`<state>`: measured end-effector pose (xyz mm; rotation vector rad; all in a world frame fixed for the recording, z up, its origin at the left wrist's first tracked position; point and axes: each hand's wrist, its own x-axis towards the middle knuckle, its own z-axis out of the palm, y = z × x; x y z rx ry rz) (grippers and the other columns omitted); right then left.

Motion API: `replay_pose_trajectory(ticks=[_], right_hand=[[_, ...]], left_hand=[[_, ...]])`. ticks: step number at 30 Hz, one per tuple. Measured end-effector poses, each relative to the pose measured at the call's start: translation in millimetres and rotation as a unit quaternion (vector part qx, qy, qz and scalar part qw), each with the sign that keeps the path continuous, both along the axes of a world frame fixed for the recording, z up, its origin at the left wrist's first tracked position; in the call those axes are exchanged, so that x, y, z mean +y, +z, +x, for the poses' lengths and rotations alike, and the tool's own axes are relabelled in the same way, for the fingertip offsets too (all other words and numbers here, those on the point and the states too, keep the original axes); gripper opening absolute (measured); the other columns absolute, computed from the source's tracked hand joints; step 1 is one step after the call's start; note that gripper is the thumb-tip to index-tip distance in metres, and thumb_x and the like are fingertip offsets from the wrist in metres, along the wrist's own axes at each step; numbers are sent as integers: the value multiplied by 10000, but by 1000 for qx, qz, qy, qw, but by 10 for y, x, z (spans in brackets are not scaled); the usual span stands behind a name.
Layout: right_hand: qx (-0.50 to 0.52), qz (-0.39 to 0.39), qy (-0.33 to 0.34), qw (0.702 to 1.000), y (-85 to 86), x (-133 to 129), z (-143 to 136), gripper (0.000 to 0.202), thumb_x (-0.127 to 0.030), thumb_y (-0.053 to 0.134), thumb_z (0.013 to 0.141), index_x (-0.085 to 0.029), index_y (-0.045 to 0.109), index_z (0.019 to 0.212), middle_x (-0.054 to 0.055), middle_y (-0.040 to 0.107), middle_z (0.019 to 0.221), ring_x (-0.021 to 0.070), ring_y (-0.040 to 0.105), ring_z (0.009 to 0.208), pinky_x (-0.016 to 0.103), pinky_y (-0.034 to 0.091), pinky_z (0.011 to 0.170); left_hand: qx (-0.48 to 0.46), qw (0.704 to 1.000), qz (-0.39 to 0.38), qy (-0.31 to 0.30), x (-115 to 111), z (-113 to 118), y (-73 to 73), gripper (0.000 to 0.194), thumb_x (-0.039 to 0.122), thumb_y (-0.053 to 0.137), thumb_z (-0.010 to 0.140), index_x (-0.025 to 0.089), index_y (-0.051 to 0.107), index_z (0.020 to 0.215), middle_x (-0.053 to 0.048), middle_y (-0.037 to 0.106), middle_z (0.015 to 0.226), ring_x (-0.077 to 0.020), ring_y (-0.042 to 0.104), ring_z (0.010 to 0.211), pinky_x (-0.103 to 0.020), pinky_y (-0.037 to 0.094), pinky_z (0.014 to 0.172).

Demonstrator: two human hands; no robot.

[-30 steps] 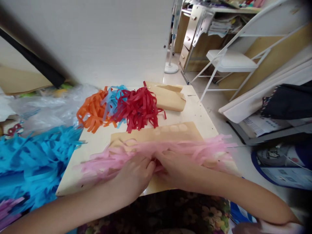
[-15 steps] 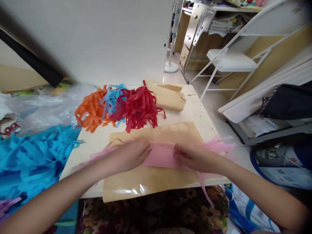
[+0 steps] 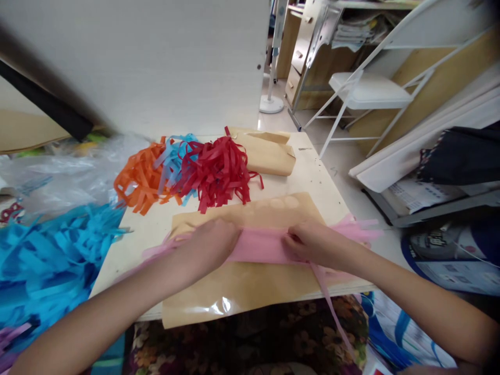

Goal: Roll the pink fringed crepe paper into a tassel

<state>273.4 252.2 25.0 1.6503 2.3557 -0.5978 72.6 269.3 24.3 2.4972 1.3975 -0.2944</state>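
Pink tissue paper [image 3: 260,246] with fringed ends stretches across a brown paper sheet [image 3: 250,291] on the low board table. My left hand [image 3: 219,239] is closed on the left part of its uncut middle band. On the other side my right hand [image 3: 307,240] grips the same band with bent fingers. Pink strips spread out past both wrists, and one long strip hangs over the table's front edge. Just beyond the sheet lies a red fringed tassel [image 3: 219,172], beside a light blue tassel [image 3: 177,156] and an orange tassel [image 3: 142,174].
A folded brown paper [image 3: 269,153] lies at the table's back. Blue fringed paper [image 3: 50,260] is heaped on the left, below clear plastic bags [image 3: 82,166]. A white panel [image 3: 136,62] rises behind the table. To the right stand a white folding chair [image 3: 375,91] and a round container [image 3: 449,260].
My right hand has shifted slightly right, and its fingers are curled more tightly. The pink band between my hands looks a little narrower. The view has moved slightly.
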Motion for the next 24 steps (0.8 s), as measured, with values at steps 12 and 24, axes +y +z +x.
replay_pose_trajectory(ticks=[12, 24], right_hand=[[-30, 2, -6, 1000, -62, 29, -12, 391, -257, 278, 795, -129, 560, 557, 61, 537, 533, 82, 350, 417, 222, 240, 419], [-39, 79, 28, 996, -36, -51, -127, 241, -113, 409, 729, -122, 576, 557, 92, 549, 526, 149, 480, 443, 249, 291, 418]], left_hand=[[103, 992, 65, 26, -55, 94, -93, 251, 96, 283, 778, 119, 531, 810, -114, 601, 712, -250, 588, 646, -334, 428, 522], [65, 964, 257, -12, -159, 163, -120, 251, 40, 278, 743, 92, 524, 751, -139, 560, 639, -241, 542, 588, -317, 373, 473]])
